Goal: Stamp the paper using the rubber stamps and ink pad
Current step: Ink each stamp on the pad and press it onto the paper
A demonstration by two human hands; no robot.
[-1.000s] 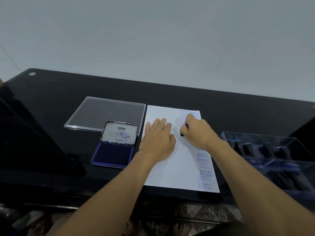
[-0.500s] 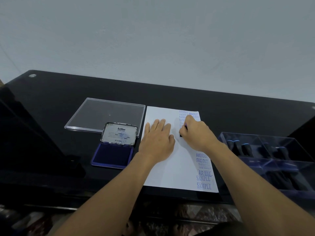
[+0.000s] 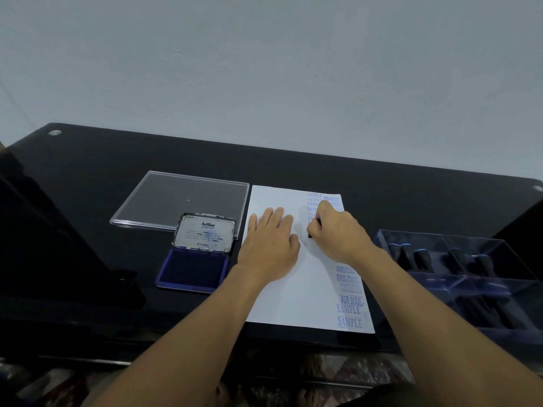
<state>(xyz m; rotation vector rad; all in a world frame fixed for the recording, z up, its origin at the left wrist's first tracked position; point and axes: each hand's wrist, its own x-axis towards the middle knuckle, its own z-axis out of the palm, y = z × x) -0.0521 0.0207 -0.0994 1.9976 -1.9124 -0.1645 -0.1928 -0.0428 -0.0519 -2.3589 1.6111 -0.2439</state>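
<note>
Little has moved since a second ago. Both hands stay where they were on the paper [image 3: 282,304], and the right hand [image 3: 338,233] has shifted only a trace.

Head view: the left hand [image 3: 271,245] lies flat, fingers straight and close together, pressing the sheet down on the black table [image 3: 88,201]. The right hand is just beside it, to the right of its fingertips. Its fingers are curled down around a small dark stamp [image 3: 311,235], which shows only as a dark edge under the thumb and a bluish bit between the knuckles. The stamp's foot seems to meet the paper, though the hand hides the contact.

Blue prints run along the sheet's right side. "SAMPLE" and "FRAGILE" lie just beyond the right fingertips, and "AIR MAIL" and two more "SAMPLE" sit behind the wrist, near the sheet's near edge.

The open pad [image 3: 192,270] lies left of the left hand and near it, off the paper. Its blue bed is exposed and its lid [image 3: 204,233] stands tilted back. A clear cover [image 3: 182,199] lies flat beyond the pad.

A clear tray [image 3: 458,237] sits right of the right forearm and holds more stamps [image 3: 408,254] in its compartments.
</note>
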